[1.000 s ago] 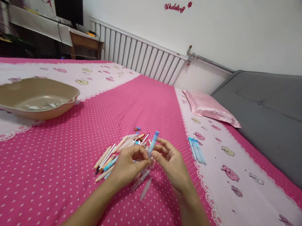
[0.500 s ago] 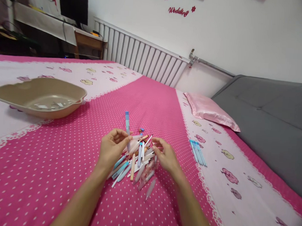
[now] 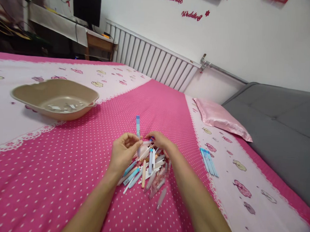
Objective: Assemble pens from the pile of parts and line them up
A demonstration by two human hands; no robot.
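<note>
My left hand (image 3: pixel 125 152) pinches a blue pen (image 3: pixel 138 125) between thumb and fingertips. The pen stands nearly upright, its darker blue end at the top. My right hand (image 3: pixel 157 139) reaches over the far side of the pile, fingers curled down around a small dark-blue piece (image 3: pixel 151 139); its fingertips are partly hidden, so I cannot make out what they grip. Below both hands lies a loose heap of pens (image 3: pixel 150 164) in white, light blue, peach and clear pink. One clear pen (image 3: pixel 161 198) lies at the near edge of the heap.
A beige basin (image 3: pixel 52 113) with small white and grey pieces inside stands at the left on the pink dotted bedspread (image 3: pixel 161 99). A row of light-blue pens (image 3: pixel 209 162) lies to the right. Behind are a pink pillow (image 3: pixel 220 118), grey headboard (image 3: pixel 277 137) and white radiator (image 3: pixel 153 56).
My right hand has moved from the pile's right side to its far edge, over the small blue and brown pieces. My left hand still holds the blue pen. The view has shifted slightly.
</note>
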